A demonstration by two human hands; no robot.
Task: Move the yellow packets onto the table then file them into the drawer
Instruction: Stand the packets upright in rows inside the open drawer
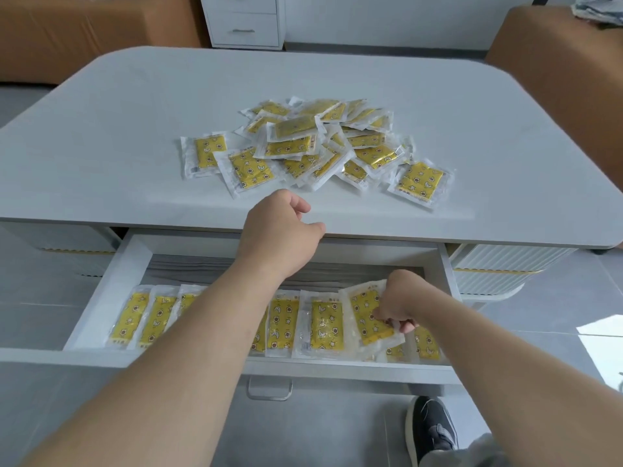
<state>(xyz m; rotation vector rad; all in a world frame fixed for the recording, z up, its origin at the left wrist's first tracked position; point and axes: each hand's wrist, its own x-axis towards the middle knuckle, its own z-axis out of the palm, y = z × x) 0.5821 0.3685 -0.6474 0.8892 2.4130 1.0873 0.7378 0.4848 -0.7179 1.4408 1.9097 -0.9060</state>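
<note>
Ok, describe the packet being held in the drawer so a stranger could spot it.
Find the open drawer under the grey table. At the right end of its row of yellow packets, the right hand pinches one packet, the only one tilted and lifted off the row.

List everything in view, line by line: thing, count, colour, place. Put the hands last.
table: one, pale grey, centre
loose packets: overlapping pile, too many to count, yellow in clear wrap, on the tabletop
drawer: one, white, pulled open under the table's near edge
filed packets: one row, yellow, along the drawer front, partly hidden by a forearm
held packet: one, yellow, above the row's right end
handle: one, metal, drawer front
cabinet: one, white, far side
seats: two, brown, far left and far right
shoe: one, dark, floor
left hand: fingers curled, at the table edge
right hand: pinches the held packet
</note>
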